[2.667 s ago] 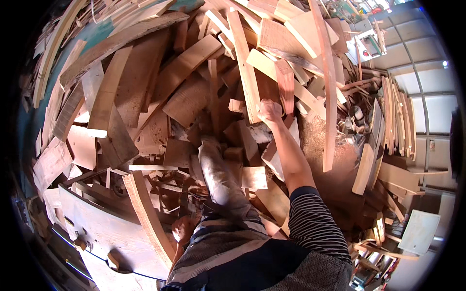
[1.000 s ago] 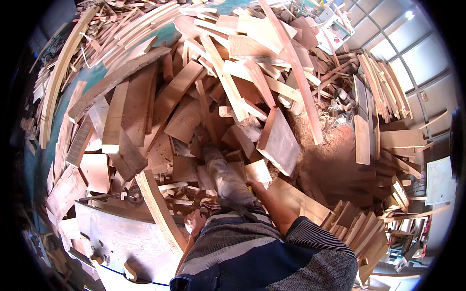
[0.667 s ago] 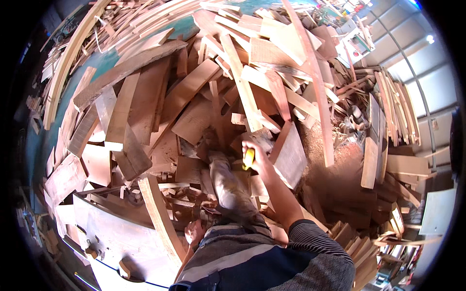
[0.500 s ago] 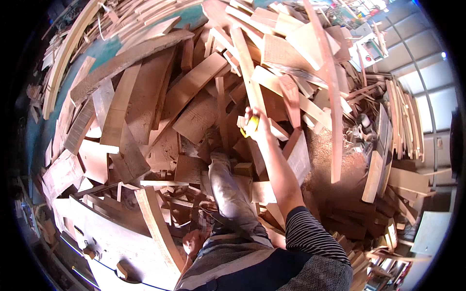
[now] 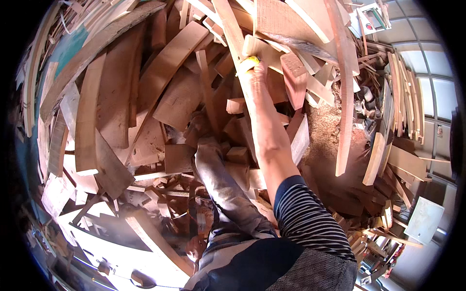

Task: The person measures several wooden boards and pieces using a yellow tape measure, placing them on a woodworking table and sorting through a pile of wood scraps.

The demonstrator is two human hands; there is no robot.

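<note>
My right hand [image 5: 255,72] reaches far ahead over the wood heap, its fingers closed around a small yellow object [image 5: 249,64]. The hand is right beside a long narrow board [image 5: 230,29] that leans in the heap. Whether it touches that board I cannot tell. Just right of the wrist is a reddish block-like board [image 5: 294,77]. Low beside my leg [image 5: 218,179] is my left hand [image 5: 196,247], partly hidden by my clothing, its fingers unclear. A pale plank [image 5: 158,242] slopes down close to it.
Wide boards [image 5: 121,87] and short offcuts [image 5: 238,155] lie piled around my leg. A long thin board [image 5: 345,97] stands up at the right, beside sawdust [image 5: 320,126]. At lower left is a white surface [image 5: 116,252]; upright strips [image 5: 405,97] lean against the right wall.
My right arm has stretched farther forward, taking the yellow object along the narrow board. The view has shifted forward and to the right, while my left hand stays low by my leg.
</note>
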